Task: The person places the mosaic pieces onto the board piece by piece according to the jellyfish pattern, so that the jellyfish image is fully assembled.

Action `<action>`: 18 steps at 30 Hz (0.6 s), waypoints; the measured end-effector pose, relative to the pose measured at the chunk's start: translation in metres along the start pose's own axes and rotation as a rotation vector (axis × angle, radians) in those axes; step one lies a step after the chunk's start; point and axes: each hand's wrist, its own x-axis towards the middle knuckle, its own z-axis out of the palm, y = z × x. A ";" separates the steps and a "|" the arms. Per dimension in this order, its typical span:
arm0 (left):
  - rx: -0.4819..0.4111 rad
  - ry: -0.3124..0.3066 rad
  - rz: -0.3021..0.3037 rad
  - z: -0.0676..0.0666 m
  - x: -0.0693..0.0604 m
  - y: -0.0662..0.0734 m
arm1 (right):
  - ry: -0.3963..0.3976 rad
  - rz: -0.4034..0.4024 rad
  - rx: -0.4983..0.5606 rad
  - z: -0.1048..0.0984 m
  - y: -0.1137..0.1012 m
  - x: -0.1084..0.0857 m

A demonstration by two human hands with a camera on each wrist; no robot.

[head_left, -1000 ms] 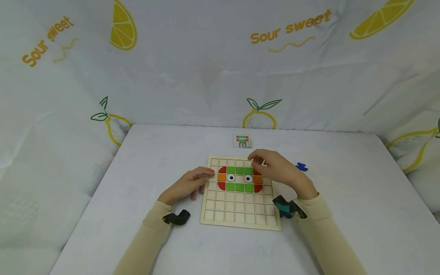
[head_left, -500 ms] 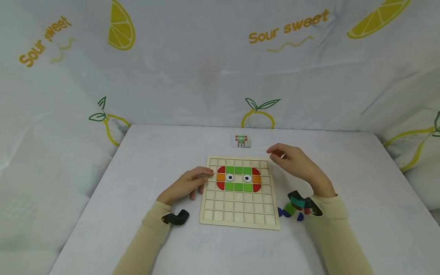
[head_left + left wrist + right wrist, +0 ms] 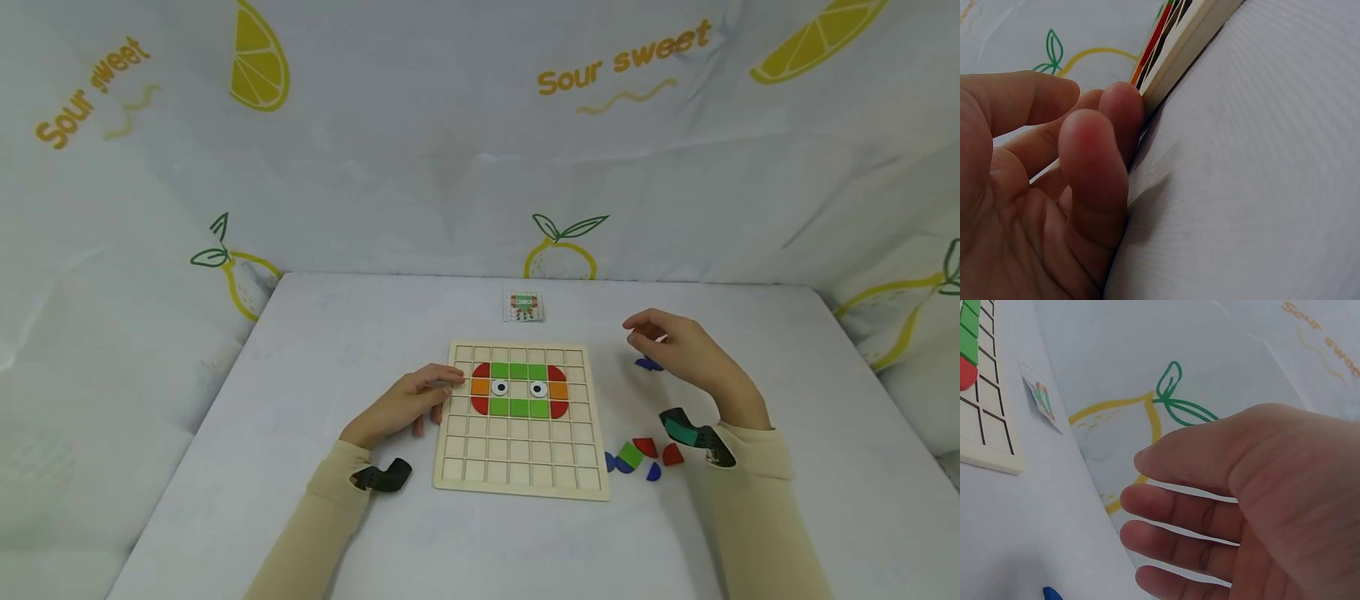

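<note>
A wooden grid board lies on the table, with green, red and orange pieces and two eye pieces forming a face shape in its upper rows. My left hand rests at the board's left edge, its fingertips touching the rim; in the left wrist view the fingers are loosely bent beside that edge. My right hand hovers right of the board with relaxed, slightly bent fingers and nothing between them. Just below its fingertips are blue pieces, partly hidden by the hand.
Loose pieces lie right of the board's lower corner: a green piece, red quarter pieces and blue ones. Behind the board lies a small picture card with a similar face figure. A lemon-print cloth hangs at the back.
My right hand has moved right, from over the board's upper right corner to above the blue pieces. The loose pieces by the lower corner are now uncovered. My left hand stays put.
</note>
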 end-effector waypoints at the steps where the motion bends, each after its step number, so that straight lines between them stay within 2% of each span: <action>1: 0.001 0.001 -0.001 0.000 0.000 0.000 | -0.002 -0.001 -0.004 0.000 0.000 -0.001; 9: 0.013 0.008 -0.008 0.001 0.001 -0.001 | -0.020 -0.074 -0.020 0.004 -0.013 -0.010; 14: 0.007 0.004 -0.008 0.001 0.000 0.001 | -0.080 -0.104 -0.060 0.016 -0.013 -0.030; 18: 0.016 0.005 -0.006 0.000 -0.001 0.001 | -0.137 -0.083 -0.081 0.027 -0.005 -0.047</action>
